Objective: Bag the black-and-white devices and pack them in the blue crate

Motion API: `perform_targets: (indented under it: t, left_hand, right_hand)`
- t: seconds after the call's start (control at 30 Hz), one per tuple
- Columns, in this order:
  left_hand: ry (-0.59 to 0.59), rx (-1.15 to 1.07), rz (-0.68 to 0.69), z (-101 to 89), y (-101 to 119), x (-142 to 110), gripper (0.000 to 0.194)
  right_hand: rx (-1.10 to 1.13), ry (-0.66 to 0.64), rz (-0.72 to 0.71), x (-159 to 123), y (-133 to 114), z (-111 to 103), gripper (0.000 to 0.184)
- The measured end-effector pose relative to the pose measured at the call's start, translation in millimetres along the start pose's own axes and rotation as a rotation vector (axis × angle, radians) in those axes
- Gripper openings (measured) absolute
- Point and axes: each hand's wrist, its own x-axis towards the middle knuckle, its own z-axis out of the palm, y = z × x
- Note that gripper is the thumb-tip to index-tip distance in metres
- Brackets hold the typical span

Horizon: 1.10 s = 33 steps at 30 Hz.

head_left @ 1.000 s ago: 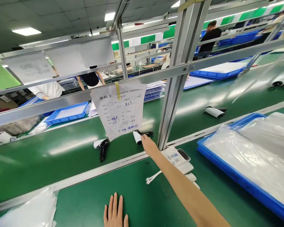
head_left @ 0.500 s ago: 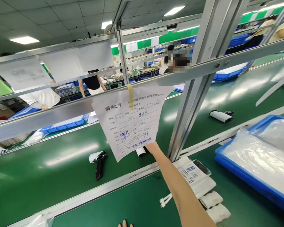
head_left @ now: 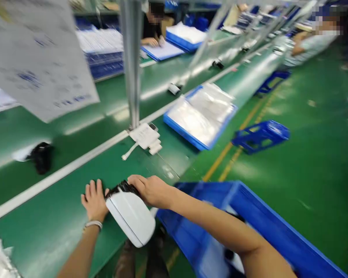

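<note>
A white-and-black device (head_left: 132, 218) with a smooth, rounded white shell is held near the bench's front edge. My right hand (head_left: 150, 189) is closed around its black part, which is partly hidden by the fingers. Just left of the device, my left hand (head_left: 95, 200) lies on the green bench with fingers spread, its thumb close to the black part. Whether that thumb touches it, I cannot tell. A bracelet circles my left wrist.
Below my right arm stands a blue bin (head_left: 234, 189) with white and black items inside. A blue tray (head_left: 185, 137) of clear bags lies farther along the bench, past white boxes (head_left: 145, 135). A paper sheet (head_left: 43, 58) hangs upper left. A blue stool (head_left: 262, 137) stands on the floor.
The view has swung right and downward. My right hand has left the hanging sheet's lower edge and now grips the white-and-black device. More of my left hand shows, on the bench.
</note>
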Motion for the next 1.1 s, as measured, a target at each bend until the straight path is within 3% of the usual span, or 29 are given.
perform_targets:
  t: [0.07,0.13,0.23,0.3,0.4,0.5,0.63,0.7,0.77,0.83,0.9,1.1]
  left_hand:
    - [0.071,0.012,0.019,8.6,1.2,-1.7,0.063]
    - [0.153,0.029,0.058,18.1,-2.5,-4.5,0.064]
    - [0.191,0.074,0.064,24.6,-14.8,1.9,0.066]
    - [0.119,0.085,-0.032,20.8,-18.3,12.9,0.065]
    - [-0.11,0.0,-0.093,1.8,2.7,13.7,0.056]
    - [-0.182,-0.149,0.135,-26.1,63.6,-38.9,0.049]
    - [-0.17,-0.423,0.661,-50.6,174.2,-173.4,0.043]
    - [-0.319,-0.504,0.874,-48.0,221.5,-234.9,0.038]
    - [-0.571,-0.496,0.936,-34.3,257.2,-277.5,0.04]
    - [-0.783,-0.401,0.89,-12.4,282.3,-300.5,0.043]
    - [-0.918,-0.221,0.848,12.9,300.5,-310.2,0.046]
    - [-1.133,0.19,0.832,75.3,336.0,-324.6,0.037]
  right_hand:
    - [0.051,0.003,0.103,-103.0,-16.4,-8.2,0.035]
    - [0.047,0.003,0.316,-206.1,-29.2,-10.7,0.033]
    - [-0.08,-0.046,0.651,-341.5,-43.3,10.4,0.039]
    - [-0.196,-0.159,0.783,-409.3,-50.1,40.4,0.045]
    - [-0.3,-0.346,0.818,-471.5,-54.2,95.6,0.052]
    - [-0.315,-0.407,0.756,-491.3,-46.5,146.9,0.05]
    - [-0.283,-0.381,0.641,-477.9,-27.1,199.0,0.044]
    - [-0.259,-0.368,0.571,-467.0,-19.8,219.1,0.042]
    - [-0.237,-0.351,0.522,-459.2,-15.2,236.0,0.041]
    - [-0.222,-0.335,0.502,-456.3,-12.5,250.2,0.04]
    - [-0.21,-0.329,0.501,-457.9,-11.2,262.4,0.04]
    - [-0.193,-0.329,0.562,-468.6,-14.6,294.1,0.045]
